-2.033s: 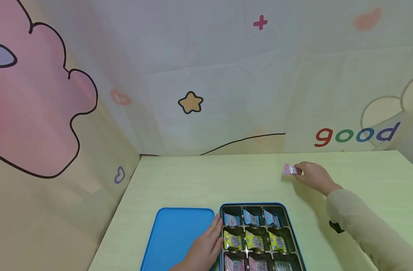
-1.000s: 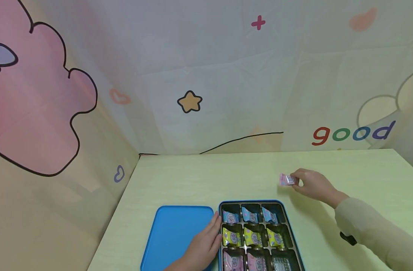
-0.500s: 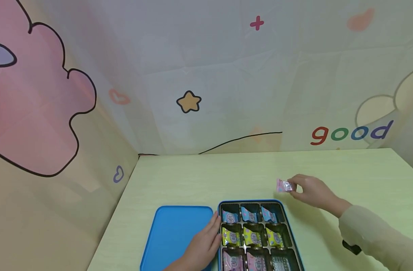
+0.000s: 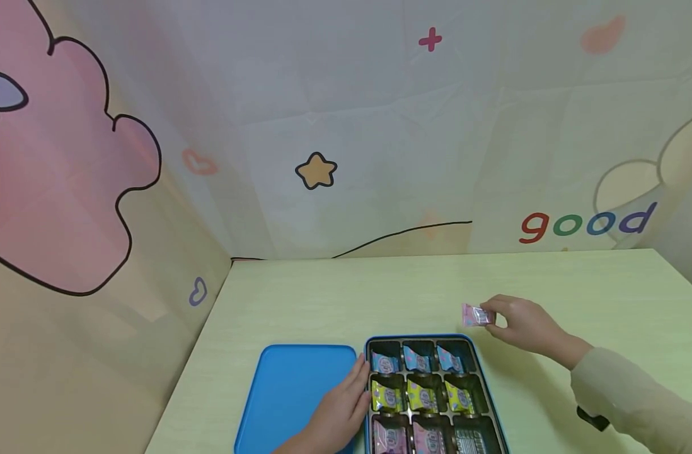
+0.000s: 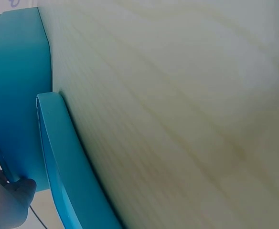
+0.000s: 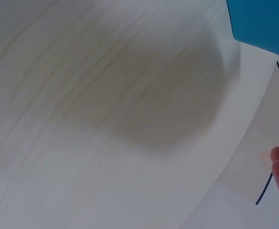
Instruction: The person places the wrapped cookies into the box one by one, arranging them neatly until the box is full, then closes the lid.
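My right hand (image 4: 527, 323) pinches a small pink-wrapped candy (image 4: 475, 314) between thumb and fingertips, just beyond the box's far right corner. Below stands a blue box (image 4: 471, 337) with a black tray of compartments. Blue packets (image 4: 416, 360) lie in the far row, yellow packets (image 4: 422, 396) in the middle row and pink packets (image 4: 429, 437) in the near row. The near right compartment shows a greyish patterned surface (image 4: 471, 441). My left hand (image 4: 337, 407) rests with straight fingers against the box's left side; its thumb (image 5: 22, 191) shows by the blue wall in the left wrist view.
A blue lid (image 4: 300, 391) lies left of the box, partly under my left forearm. The pale wooden table (image 4: 323, 302) ends at a printed cloth backdrop (image 4: 380, 157) behind and at the left. In the left wrist view the lid's raised rim (image 5: 72, 157) stands near the box.
My right hand has brought the pink candy nearer, down and slightly left toward the box's far right corner. The left hand stays at the box's side, and the packets have not moved.
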### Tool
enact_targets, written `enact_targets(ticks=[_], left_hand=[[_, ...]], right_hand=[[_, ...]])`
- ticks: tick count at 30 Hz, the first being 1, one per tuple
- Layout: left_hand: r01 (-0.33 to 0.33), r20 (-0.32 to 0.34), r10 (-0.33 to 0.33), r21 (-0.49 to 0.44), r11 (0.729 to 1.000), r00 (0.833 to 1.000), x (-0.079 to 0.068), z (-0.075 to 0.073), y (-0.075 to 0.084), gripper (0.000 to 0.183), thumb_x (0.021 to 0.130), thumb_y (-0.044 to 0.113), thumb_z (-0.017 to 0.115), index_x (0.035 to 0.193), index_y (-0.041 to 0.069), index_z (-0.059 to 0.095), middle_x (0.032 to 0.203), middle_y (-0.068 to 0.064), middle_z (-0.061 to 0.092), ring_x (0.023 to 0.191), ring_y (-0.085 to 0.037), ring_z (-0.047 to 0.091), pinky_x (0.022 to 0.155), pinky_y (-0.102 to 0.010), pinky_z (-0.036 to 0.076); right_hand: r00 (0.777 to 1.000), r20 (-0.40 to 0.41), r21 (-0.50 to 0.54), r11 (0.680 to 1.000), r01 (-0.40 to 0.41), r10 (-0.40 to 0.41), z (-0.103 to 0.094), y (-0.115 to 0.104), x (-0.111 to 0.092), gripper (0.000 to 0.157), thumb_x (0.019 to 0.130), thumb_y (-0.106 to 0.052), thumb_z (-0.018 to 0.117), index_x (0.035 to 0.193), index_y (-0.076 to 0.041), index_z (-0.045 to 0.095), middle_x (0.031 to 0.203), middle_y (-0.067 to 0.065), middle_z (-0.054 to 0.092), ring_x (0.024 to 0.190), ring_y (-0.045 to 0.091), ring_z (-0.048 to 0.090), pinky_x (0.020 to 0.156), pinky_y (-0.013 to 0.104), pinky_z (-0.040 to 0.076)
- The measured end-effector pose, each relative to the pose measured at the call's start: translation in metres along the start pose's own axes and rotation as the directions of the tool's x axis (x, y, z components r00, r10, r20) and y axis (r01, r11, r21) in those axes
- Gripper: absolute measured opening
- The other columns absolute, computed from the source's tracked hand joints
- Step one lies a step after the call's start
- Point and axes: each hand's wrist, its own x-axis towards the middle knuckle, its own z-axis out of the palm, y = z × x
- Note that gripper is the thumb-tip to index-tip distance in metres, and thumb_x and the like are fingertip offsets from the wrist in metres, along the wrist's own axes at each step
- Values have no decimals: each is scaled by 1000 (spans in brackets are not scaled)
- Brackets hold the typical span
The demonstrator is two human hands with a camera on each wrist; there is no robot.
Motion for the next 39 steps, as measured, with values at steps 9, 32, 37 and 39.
enact_targets(ticks=[9,32,37,39], left_hand=[[5,-7,-5,1,1000,1000,0,2,-1,49,97,29,28,138,2,24,147,-12,16,125,-29,37,93,-40,42],[-21,-44,22,31,999,999,0,4,-2,48,97,27,30,137,1,26,146,-13,19,123,-28,40,90,-39,44],[-19,-52,21,33,999,998,0,5,-3,48,97,28,30,137,2,27,146,-13,19,123,-28,40,90,-38,45],[-21,-55,23,37,999,998,0,6,-3,48,97,28,30,137,2,27,146,-13,19,122,-28,41,88,-37,46]], right_hand=[[997,-20,-33,996,77,-78,-7,-12,-2,24,67,-18,73,86,-7,65,81,-2,62,62,8,51,55,23,48],[983,-2,-35,983,182,-182,-15,-40,-16,25,64,-18,73,87,-9,66,83,-2,64,67,7,57,55,20,49],[984,26,-32,984,178,-177,-16,-43,-19,27,65,-19,73,89,-9,66,85,-2,64,69,7,57,56,21,50],[984,31,-29,984,176,-175,-16,-44,-20,27,65,-19,73,89,-9,66,85,-2,64,69,7,58,57,22,50]])
